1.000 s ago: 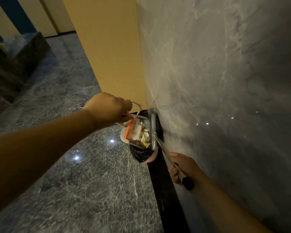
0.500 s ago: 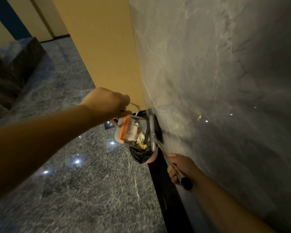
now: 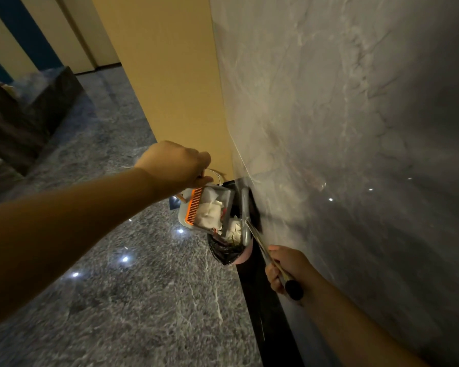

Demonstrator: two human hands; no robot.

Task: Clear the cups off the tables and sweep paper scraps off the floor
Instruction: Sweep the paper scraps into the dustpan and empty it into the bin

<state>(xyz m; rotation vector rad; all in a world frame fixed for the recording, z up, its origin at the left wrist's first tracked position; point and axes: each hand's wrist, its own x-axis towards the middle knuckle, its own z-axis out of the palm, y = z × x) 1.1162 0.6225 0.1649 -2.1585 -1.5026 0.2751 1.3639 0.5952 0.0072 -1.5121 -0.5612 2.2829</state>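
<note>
Pale grey plastic dustpan with an orange comb edge [image 3: 206, 209] hangs tipped over the bin, mouth turned down toward it. Crumpled white paper scraps [image 3: 209, 211] sit bunched inside the pan. More crumpled scraps [image 3: 235, 230] lie below, already in the small black-lined bin [image 3: 224, 251] against the dark skirting.
</note>
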